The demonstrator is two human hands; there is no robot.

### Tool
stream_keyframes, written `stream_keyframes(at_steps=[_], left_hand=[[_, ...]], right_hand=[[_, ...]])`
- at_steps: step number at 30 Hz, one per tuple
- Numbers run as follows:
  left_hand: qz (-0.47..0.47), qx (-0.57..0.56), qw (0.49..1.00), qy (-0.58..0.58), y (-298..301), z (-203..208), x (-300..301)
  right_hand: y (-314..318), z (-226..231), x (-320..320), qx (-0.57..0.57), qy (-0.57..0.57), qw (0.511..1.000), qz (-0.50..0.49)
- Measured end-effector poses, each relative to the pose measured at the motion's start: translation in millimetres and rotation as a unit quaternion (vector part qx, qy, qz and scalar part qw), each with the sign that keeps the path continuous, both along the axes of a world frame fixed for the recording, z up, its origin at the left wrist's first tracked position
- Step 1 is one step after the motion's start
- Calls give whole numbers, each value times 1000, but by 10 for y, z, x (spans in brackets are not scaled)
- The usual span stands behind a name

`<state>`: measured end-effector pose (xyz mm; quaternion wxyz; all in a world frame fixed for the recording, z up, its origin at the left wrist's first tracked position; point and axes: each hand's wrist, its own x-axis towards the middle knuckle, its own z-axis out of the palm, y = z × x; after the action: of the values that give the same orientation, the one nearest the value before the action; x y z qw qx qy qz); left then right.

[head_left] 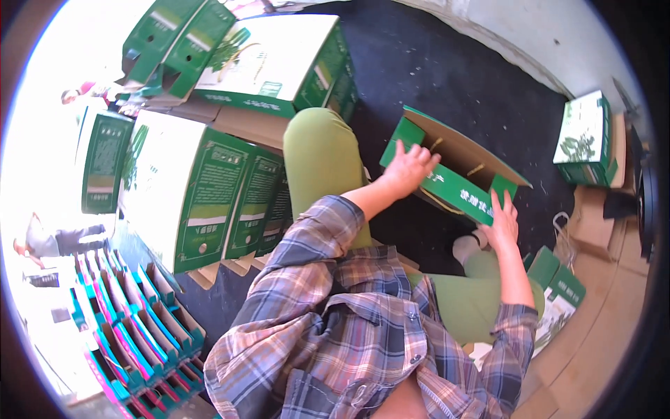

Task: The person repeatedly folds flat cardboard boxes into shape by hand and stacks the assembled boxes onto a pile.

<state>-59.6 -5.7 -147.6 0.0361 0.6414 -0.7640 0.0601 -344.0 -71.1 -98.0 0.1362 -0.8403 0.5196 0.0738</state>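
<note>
A green cardboard carton [455, 193] stands in front of me between my knees, its open top showing a bare brown inside. Two short yellowish cord pieces [475, 170] stick out inside it. My left hand [410, 170] grips the left end of its near green panel, fingers bent over the top edge by the folded corner flap. At the right end of the same panel, my right hand [502, 221] holds the corner, with fingers reaching up over the green flap. The carton's lower part is mostly hidden.
Large green-and-white cartons [216, 195] stand in rows at my left, with more cartons [279, 63] beyond. Pink-and-teal boxes [136, 328] are stacked at lower left. Another carton [586, 140] and flattened cardboard [600, 300] lie right, on dark flooring [447, 63]. People appear at far left.
</note>
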Motion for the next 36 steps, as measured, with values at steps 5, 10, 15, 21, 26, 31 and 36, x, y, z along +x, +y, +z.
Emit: stream_keyframes(at_steps=[5,10,15,21,26,31,36], left_hand=[[-59,83,992,77,-26,295,91],[-55,103,983,145,-30,326,-56],[-2,125,969,213,-108,405,-33],[126,78,928,343,-187,442,63],[211,-17,831,515,-275,719,198],[171,-157,637,735,-319,1369,422],[93,-237,463,849,-231,2197,891]], right_hand=[[-73,3,-5,22,-9,1000,-10],[-229,186,-54,62,7,997,-44],[-320,286,-191,26,-66,996,-52],[-487,353,-477,-32,-181,980,-78],[-522,431,-529,-9,-195,976,-99],[-496,466,-500,23,-201,975,-92],[-455,519,-471,68,-213,970,-95]])
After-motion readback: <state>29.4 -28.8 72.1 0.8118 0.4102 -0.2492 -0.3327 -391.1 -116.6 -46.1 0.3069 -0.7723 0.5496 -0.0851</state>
